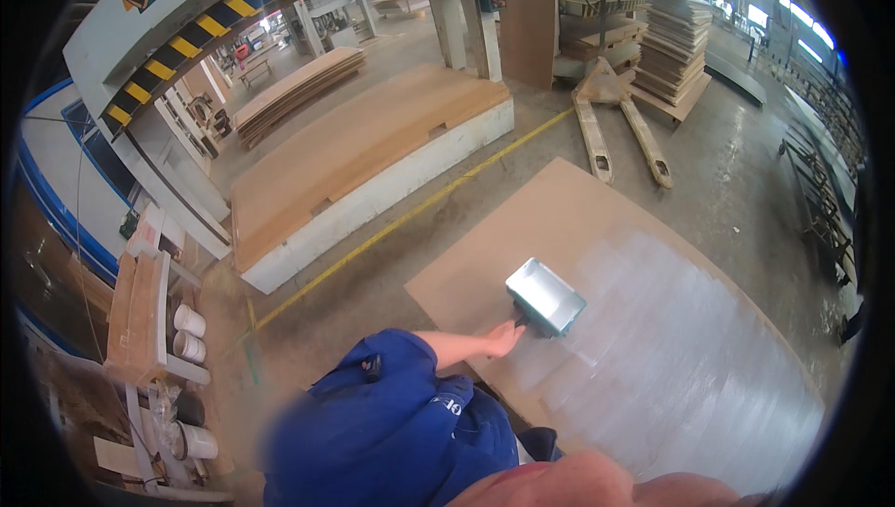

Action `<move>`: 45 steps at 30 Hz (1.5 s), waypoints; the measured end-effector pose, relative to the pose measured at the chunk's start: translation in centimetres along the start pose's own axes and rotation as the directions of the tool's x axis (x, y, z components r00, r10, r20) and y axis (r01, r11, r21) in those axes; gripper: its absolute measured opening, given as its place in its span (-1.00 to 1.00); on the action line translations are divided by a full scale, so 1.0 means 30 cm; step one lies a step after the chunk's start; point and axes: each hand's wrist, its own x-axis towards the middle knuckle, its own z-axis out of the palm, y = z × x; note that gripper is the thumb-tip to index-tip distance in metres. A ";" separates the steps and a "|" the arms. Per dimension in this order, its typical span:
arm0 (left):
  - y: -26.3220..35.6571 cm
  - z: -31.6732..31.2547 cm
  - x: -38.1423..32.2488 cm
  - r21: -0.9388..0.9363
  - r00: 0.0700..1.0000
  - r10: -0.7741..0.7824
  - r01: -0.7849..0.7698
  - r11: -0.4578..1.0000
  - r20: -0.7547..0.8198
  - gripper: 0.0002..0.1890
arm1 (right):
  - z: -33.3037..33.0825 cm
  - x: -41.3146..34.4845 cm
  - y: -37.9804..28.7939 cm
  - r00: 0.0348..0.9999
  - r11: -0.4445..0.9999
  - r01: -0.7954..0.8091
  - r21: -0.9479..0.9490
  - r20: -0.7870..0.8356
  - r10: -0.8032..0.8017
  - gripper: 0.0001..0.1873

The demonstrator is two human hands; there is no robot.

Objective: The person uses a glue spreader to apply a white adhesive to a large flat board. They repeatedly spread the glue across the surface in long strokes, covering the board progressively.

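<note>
My left hand (pixel 505 339) is closed around the dark handle of a box-shaped hand spreader with a bright metal hopper (pixel 547 292) and green-blue sides. The spreader rests on a large brown board (pixel 514 238), at the edge of a wide whitish wet-looking coating (pixel 671 346). That coating covers much of the board's right and lower part; the far left corner is bare brown. My right hand is out of view; only blurred parts of that bare arm show at the bottom edge.
A press frame with yellow-black striping (pixel 241 2) stands over a board-topped platform (pixel 370 136). A yellow floor line (pixel 419 208) runs before it. Beyond the board are pallet-truck forks (pixel 594 136) and a tall panel stack (pixel 675 46). White buckets (pixel 189 346) stand at left.
</note>
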 end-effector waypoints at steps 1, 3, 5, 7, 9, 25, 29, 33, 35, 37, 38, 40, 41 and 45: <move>0.036 -0.009 0.057 -0.010 1.000 -0.003 0.003 1.000 0.014 -0.39 | -0.010 0.001 0.001 1.000 1.000 0.001 -0.025 0.021 0.000 -0.75; 0.109 -0.023 0.164 -0.003 0.999 -0.015 0.015 1.000 0.049 -0.38 | -0.023 -0.012 -0.012 1.000 0.996 -0.006 -0.086 -0.019 0.004 -0.75; 0.187 -0.036 0.275 0.027 0.995 -0.051 0.049 0.998 0.088 -0.36 | -0.034 -0.041 -0.029 0.999 0.990 -0.016 -0.139 -0.051 0.009 -0.76; 0.249 -0.031 0.378 0.013 0.999 -0.027 0.027 1.000 0.028 -0.34 | -0.039 -0.083 -0.044 0.998 0.981 -0.025 -0.190 -0.067 0.013 -0.76; 0.317 -0.021 0.487 -0.019 0.999 -0.035 0.035 0.999 0.039 -0.31 | -0.041 -0.128 -0.051 0.996 0.970 -0.043 -0.241 -0.084 0.023 -0.77; 0.624 -0.097 0.712 0.020 0.985 0.174 -0.174 0.985 -0.002 -0.48 | 0.030 -0.114 0.042 0.974 0.933 0.027 -0.359 -0.200 -0.106 -0.88; 0.501 -0.077 0.637 -0.030 0.997 0.076 -0.075 0.997 0.017 -0.41 | 0.060 0.033 0.064 0.949 0.925 0.122 -0.360 -0.231 -0.215 -0.91; 0.335 -0.060 0.436 0.005 0.991 0.130 -0.130 0.992 -0.016 -0.40 | 0.074 0.032 0.085 0.881 0.891 0.195 -0.411 -0.326 -0.344 -0.91; 0.229 -0.049 0.335 0.075 0.976 0.216 -0.217 0.973 0.020 -0.41 | 0.056 -0.038 0.083 0.837 0.917 0.138 -0.374 -0.452 -0.310 -0.86; 0.114 -0.034 0.246 0.037 0.987 0.132 -0.136 0.990 0.090 -0.45 | 0.011 -0.116 0.067 0.869 0.937 0.149 -0.316 -0.411 -0.277 -0.81; 0.044 -0.030 0.190 0.314 0.913 0.396 -0.407 0.858 0.099 -0.54 | -0.014 -0.149 0.062 0.910 0.957 0.144 -0.250 -0.347 -0.228 -0.78; -0.082 -0.020 0.063 0.450 0.912 0.379 -0.408 0.794 0.159 -0.60 | -0.062 -0.190 0.034 0.982 0.994 0.080 -0.069 -0.165 -0.090 -0.70; -0.128 -0.019 0.004 0.446 0.957 0.243 -0.290 0.847 0.160 -0.62 | -0.083 -0.198 0.025 0.992 0.998 0.059 0.009 -0.116 -0.058 -0.66; -0.244 0.002 -0.259 0.255 0.995 0.066 -0.045 0.966 -0.077 -0.46 | -0.113 -0.193 0.002 0.999 0.988 0.014 0.152 -0.053 -0.005 -0.68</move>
